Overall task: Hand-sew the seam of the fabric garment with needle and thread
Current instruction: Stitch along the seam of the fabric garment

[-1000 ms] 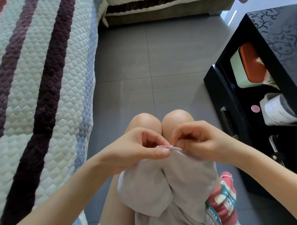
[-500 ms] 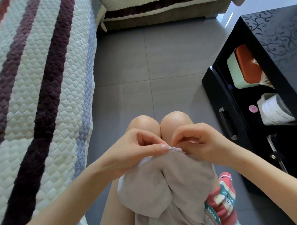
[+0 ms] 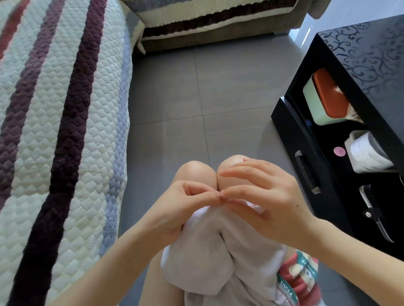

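At lower centre the garment point(image 3: 224, 256) is draped over the knees, its top edge pinched by the left hand point(image 3: 182, 207). The needle point(image 3: 218, 196) is pinched there by the right hand point(image 3: 267, 196). Stitching is judged underway. The finished seam is hidden and no thread can be made out.

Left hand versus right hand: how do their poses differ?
The left hand is curled, gripping the bunched garment; the right hand pinches with thumb and forefinger. Left fingers are tucked in; the right's other fingers fan out straight. Both meet at the seam edge, where a dark sliver, likely the needle, shows.
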A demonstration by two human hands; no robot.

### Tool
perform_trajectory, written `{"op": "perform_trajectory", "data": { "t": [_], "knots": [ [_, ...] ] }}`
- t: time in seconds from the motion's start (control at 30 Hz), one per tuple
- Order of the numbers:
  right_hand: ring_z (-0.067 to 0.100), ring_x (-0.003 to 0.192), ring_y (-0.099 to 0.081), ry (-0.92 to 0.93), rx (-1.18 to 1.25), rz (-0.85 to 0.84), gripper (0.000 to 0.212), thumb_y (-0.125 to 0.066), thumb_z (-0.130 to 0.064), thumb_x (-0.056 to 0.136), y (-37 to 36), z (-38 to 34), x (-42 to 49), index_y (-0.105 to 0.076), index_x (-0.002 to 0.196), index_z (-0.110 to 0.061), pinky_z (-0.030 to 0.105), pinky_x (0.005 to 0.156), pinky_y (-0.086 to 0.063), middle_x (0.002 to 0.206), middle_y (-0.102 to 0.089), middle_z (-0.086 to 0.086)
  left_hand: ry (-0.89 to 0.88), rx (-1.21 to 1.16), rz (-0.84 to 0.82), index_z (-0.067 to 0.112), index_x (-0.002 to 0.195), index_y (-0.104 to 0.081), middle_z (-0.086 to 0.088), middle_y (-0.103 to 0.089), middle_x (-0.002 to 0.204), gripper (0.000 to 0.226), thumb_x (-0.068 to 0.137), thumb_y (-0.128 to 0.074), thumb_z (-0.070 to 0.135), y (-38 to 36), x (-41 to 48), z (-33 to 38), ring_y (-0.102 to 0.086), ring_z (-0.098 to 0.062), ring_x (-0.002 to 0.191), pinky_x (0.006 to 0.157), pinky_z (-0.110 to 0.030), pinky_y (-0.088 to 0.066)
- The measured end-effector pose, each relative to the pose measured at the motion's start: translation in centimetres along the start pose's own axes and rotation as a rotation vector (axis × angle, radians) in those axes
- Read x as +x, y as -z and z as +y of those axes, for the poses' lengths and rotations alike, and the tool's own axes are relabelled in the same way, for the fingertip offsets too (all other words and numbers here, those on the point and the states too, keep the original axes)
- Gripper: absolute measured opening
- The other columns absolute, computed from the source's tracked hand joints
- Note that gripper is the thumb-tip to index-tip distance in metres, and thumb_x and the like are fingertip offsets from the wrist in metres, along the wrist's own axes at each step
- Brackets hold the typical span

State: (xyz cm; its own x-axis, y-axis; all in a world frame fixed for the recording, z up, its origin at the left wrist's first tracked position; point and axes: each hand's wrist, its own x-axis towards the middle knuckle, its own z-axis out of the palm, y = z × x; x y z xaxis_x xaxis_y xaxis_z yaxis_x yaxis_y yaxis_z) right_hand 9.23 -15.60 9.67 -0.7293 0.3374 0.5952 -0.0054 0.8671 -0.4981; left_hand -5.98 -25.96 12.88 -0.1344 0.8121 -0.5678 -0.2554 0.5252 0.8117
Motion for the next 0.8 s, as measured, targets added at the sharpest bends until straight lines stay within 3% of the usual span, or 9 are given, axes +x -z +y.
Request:
{"op": "perform_trajectory", "data": {
  "t": [0.1,0.2,0.3,0.37,0.5,0.6,0.73,0.8],
  "knots": [
    [0.032,0.086,-0.065,0.014,0.000,0.049,0.020,-0.060,-0.021,0.094,-0.7,-0.3,-0.1,-0.075,0.086,-0.011,0.043,0.075,-0.049,0.098,-0.071,0.007,0.000,-0.026,-0.010,0.018,0.063,-0.077,0.000,-0.072,0.071,0.012,0.069,-0.067,0.020,0.1,-0.2,-0.1,-0.066,-0.006,0.073,0.072,-0.018,-0.048],
    [0.032,0.085,-0.062,-0.046,0.117,0.036,0.010,-0.062,-0.017,0.093,-1.0,-0.7,-0.2,-0.069,0.087,-0.013,0.046,0.070,-0.047,0.096,-0.068,0.004,0.004,-0.041,-0.044,0.019,0.063,-0.077,0.001,-0.073,0.071,0.012,0.069,-0.067,0.020,0.3,-0.5,0.1,-0.066,-0.005,0.072,0.069,-0.015,-0.049],
    [0.032,0.087,-0.059,-0.033,0.131,-0.042,0.010,-0.058,-0.017,0.094,-1.0,-0.9,0.0,-0.065,0.088,-0.013,0.048,0.071,-0.045,0.097,-0.067,0.003,0.014,-0.026,-0.056,0.017,0.064,-0.077,0.000,-0.072,0.073,0.012,0.070,-0.067,0.018,0.5,-0.5,0.0,-0.067,-0.005,0.074,0.070,-0.015,-0.050],
    [0.030,0.089,-0.059,0.019,0.062,-0.070,0.022,-0.051,-0.020,0.097,-1.0,-1.1,0.3,-0.066,0.086,-0.010,0.047,0.072,-0.045,0.098,-0.067,0.004,0.024,-0.022,-0.069,0.015,0.065,-0.077,-0.001,-0.072,0.074,0.014,0.074,-0.066,0.016,0.5,-0.6,-0.1,-0.066,-0.006,0.074,0.069,-0.014,-0.049],
    [0.027,0.095,-0.056,0.098,0.082,-0.057,0.029,-0.046,-0.013,0.097,-0.7,-2.0,0.6,-0.067,0.082,-0.002,0.043,0.078,-0.046,0.094,-0.066,0.008,-0.005,-0.059,0.042,0.011,0.058,-0.072,-0.003,-0.066,0.064,0.027,0.084,-0.069,0.008,-0.3,-0.7,-0.7,-0.060,-0.010,0.065,0.066,-0.020,-0.047],
    [0.025,0.096,-0.056,0.064,0.254,-0.029,0.026,-0.046,-0.012,0.097,-0.6,-2.4,0.7,-0.064,0.082,-0.001,0.042,0.083,-0.047,0.091,-0.064,0.010,-0.060,-0.061,0.143,0.008,0.058,-0.070,-0.006,-0.061,0.062,0.022,0.079,-0.076,0.013,-1.2,-0.8,-1.0,-0.053,-0.015,0.067,0.067,-0.027,-0.042],
    [0.028,0.081,-0.064,-0.093,0.547,0.013,0.017,-0.048,-0.021,0.099,-0.1,-3.0,1.3,-0.055,0.087,-0.010,0.052,0.074,-0.051,0.086,-0.063,0.001,-0.056,-0.077,0.214,0.011,0.058,-0.072,-0.007,-0.063,0.066,0.026,0.075,-0.077,0.031,-1.3,-0.8,-1.6,-0.051,-0.015,0.067,0.065,-0.026,-0.038],
    [0.031,0.070,-0.066,-0.227,0.736,0.004,0.020,-0.047,-0.028,0.100,0.2,-3.4,1.7,-0.051,0.087,-0.013,0.055,0.066,-0.052,0.079,-0.064,0.003,-0.048,-0.091,0.210,0.012,0.059,-0.072,-0.002,-0.068,0.068,0.027,0.083,-0.071,0.024,-1.3,-0.8,-1.7,-0.057,-0.012,0.068,0.066,-0.020,-0.042]
  ]
}}
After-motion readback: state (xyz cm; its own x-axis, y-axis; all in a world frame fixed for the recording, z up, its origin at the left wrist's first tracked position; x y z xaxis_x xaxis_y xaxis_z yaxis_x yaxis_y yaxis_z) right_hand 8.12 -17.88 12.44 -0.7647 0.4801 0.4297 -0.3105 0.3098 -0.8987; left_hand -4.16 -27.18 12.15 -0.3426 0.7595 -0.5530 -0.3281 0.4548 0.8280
